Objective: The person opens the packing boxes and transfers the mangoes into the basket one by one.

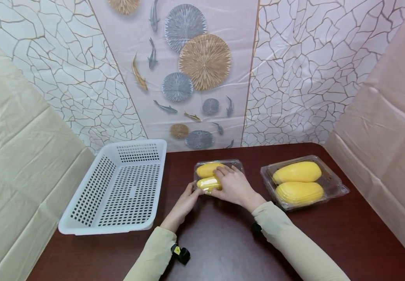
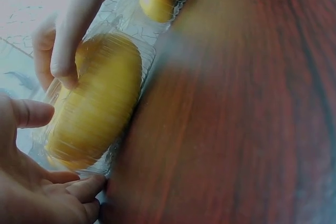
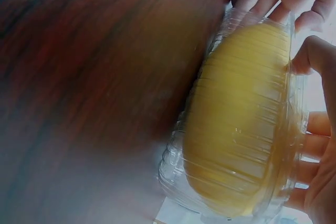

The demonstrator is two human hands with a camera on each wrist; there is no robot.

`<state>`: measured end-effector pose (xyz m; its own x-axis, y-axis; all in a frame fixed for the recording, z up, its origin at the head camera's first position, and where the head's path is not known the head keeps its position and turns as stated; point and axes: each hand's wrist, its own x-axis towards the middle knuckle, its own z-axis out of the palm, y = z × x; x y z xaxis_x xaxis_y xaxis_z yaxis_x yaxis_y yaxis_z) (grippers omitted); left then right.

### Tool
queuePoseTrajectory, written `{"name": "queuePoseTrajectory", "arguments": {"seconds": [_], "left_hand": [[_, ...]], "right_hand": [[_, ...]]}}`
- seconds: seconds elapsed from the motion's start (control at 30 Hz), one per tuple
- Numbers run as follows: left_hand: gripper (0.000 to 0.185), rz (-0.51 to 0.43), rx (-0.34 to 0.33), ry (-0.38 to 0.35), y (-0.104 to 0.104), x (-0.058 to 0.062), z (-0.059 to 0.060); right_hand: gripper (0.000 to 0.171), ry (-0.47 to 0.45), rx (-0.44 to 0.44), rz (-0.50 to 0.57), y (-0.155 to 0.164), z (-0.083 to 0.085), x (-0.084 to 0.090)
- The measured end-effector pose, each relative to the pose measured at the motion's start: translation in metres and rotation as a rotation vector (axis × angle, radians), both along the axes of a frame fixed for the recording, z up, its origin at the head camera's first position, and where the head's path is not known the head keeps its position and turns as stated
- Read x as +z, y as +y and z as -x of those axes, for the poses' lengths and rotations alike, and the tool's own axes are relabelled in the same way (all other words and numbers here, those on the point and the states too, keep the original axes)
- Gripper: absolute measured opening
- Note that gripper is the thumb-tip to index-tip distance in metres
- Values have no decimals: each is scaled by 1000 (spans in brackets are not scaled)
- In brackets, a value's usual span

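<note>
Clear plastic box (image 1: pixel 218 175) with two yellow fruits inside sits on the dark red table (image 1: pixel 223 242), middle of the far half, between the white basket (image 1: pixel 118 187) and a second box (image 1: pixel 304 181) of the same fruit.

Right hand (image 1: pixel 235 185) lies over the top of the near box, fingers spread and bent down across the lid, thumb at the near edge; it grasps the box from above. Right wrist view confirms fingertips (image 3: pixel 315 129) curled against the plastic.

Left hand (image 1: pixel 185 203) at the box's near left corner. Fingers (image 2: pixel 31 114) mostly straight, tips touching the plastic wall, not wrapped round it; left wrist view is blurred, so contact looks light but is hard to judge.

Basket to the left, second box well to the right.
</note>
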<state>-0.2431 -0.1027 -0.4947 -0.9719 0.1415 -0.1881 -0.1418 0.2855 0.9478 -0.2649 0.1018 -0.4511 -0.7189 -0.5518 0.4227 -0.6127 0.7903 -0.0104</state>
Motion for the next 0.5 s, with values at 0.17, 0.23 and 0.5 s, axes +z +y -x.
{"name": "queuePoseTrajectory", "arguments": {"seconds": [0.17, 0.23, 0.5], "left_hand": [[78, 4, 1, -15, 0, 0, 0], [78, 7, 4, -21, 0, 0, 0], [76, 14, 16, -15, 3, -1, 0]], "right_hand": [[61, 0, -7, 1, 0, -1, -1], [62, 2, -9, 1, 0, -1, -1], [62, 12, -16, 15, -1, -1, -3]]}}
